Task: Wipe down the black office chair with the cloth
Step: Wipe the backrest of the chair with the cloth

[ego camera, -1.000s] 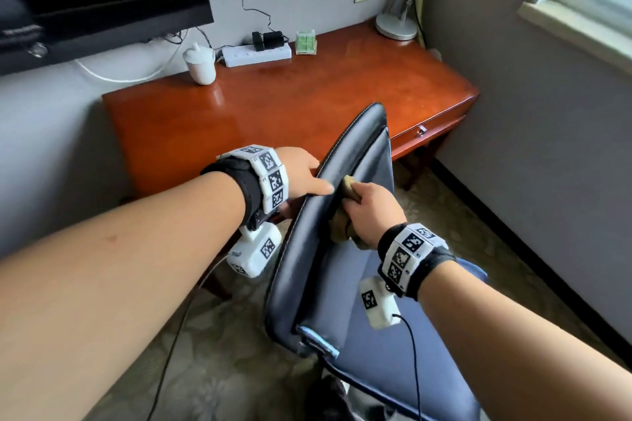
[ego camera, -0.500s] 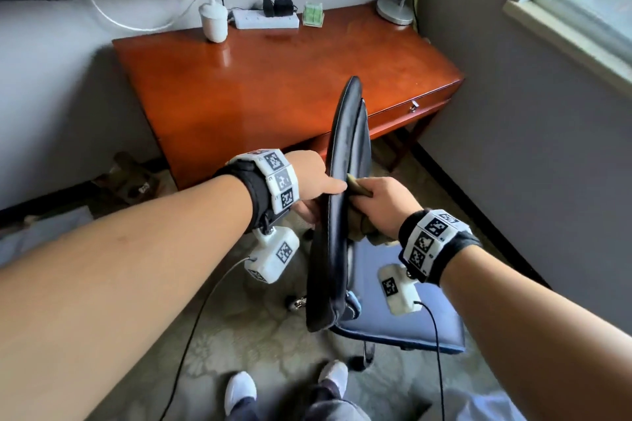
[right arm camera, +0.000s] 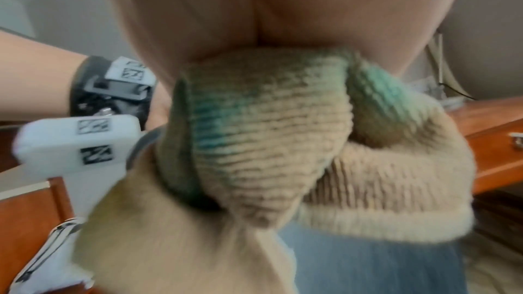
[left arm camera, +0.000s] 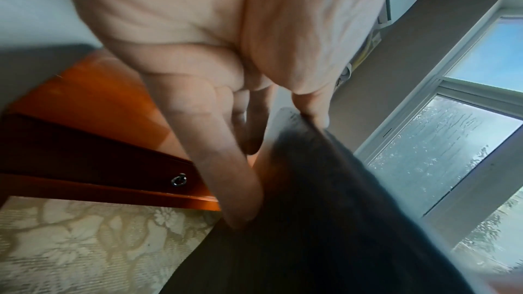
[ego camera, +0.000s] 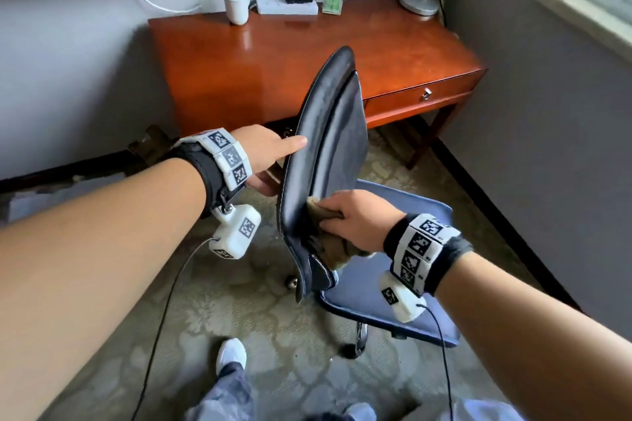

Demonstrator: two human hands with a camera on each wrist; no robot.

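The black office chair's backrest [ego camera: 330, 147] stands edge-on to me in the head view, above its bluish seat [ego camera: 407, 287]. My left hand [ego camera: 270, 157] grips the backrest's left edge at mid-height, thumb on the front rim and fingers behind. In the left wrist view the fingers [left arm camera: 226, 176] lie along the backrest's dark rear [left arm camera: 339, 220]. My right hand [ego camera: 355, 219] holds a bunched tan cloth [ego camera: 337, 249] against the lower front of the backrest. In the right wrist view the cloth [right arm camera: 268, 142], stained green-blue, fills the palm and hides the fingers.
A red-brown wooden desk [ego camera: 273, 65] stands just behind the chair. It carries a white cup [ego camera: 236, 3], a power strip [ego camera: 287, 5] and a lamp base [ego camera: 419, 2]. A grey wall and a window lie to the right. My feet [ego camera: 232, 355] stand on patterned carpet.
My right hand has slid the cloth down the front of the backrest, from mid-height to near its base. The left hand stays on the backrest edge. The view has pulled back.
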